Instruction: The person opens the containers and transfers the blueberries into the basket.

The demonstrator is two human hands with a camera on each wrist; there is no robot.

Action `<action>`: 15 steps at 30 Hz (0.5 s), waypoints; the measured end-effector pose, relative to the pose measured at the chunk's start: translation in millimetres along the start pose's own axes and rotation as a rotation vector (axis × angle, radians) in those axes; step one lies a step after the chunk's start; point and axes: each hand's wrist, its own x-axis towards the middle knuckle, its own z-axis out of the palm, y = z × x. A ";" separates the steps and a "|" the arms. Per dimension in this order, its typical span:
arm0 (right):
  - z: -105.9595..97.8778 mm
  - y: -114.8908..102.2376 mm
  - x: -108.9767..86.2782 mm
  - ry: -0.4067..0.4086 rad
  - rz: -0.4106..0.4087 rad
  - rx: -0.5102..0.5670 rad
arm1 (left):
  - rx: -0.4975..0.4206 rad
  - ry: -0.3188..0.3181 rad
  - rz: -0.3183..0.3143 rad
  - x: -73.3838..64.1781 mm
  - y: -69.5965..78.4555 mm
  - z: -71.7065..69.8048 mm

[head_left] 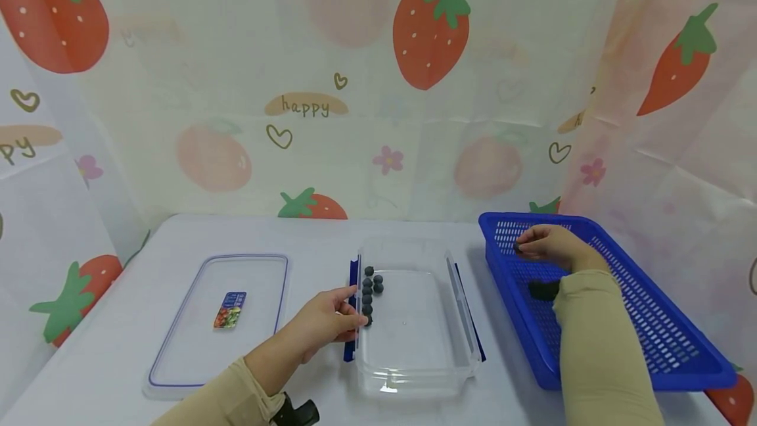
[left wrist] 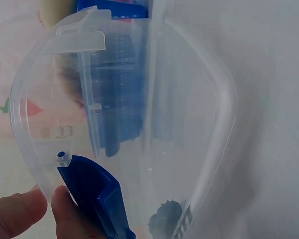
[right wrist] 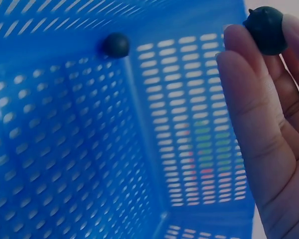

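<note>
Over the far part of the blue basket (head_left: 523, 340), my right hand (head_left: 556, 246) pinches a dark blueberry (right wrist: 267, 31) between thumb and fingertips. Another blueberry (right wrist: 115, 45) lies in a corner of the basket in the right wrist view. My left hand (head_left: 331, 317) grips the left wall of a clear plastic box (head_left: 408, 347), thumb on one side and fingers on the other, beside its blue side latch (left wrist: 97, 194). Inside, along that wall, several blueberries (head_left: 367, 290) form a row, with two more blueberries (head_left: 378, 283) to the right of it.
A clear lid (head_left: 195, 354) with a blue seal and a coloured label (head_left: 230, 310) lies flat on the white table (head_left: 319, 386), left of the box. The box's right blue latch (head_left: 471, 314) hangs down on the basket's side. A strawberry-print curtain (head_left: 378, 104) stands behind.
</note>
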 end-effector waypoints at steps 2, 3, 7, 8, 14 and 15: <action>0.7 2.1 -1.0 -0.005 0.029 -0.001 | 0.001 -0.002 -0.001 0.1 -0.4 0.0; 1.1 2.8 -1.8 -0.007 0.041 0.005 | 0.001 -0.002 -0.002 0.2 -0.7 0.0; 2.5 4.2 -3.4 -0.024 0.055 0.028 | 0.006 -0.004 0.003 0.0 -1.0 0.2; 2.6 4.5 -3.5 -0.025 0.058 0.033 | 0.008 -0.004 0.005 0.1 -1.3 0.2; 2.3 4.7 -4.2 -0.024 0.071 0.009 | 0.000 -0.007 0.012 0.8 -2.0 0.1; 2.1 4.6 -4.4 -0.021 0.075 0.003 | -0.003 -0.008 0.012 0.9 -2.0 0.1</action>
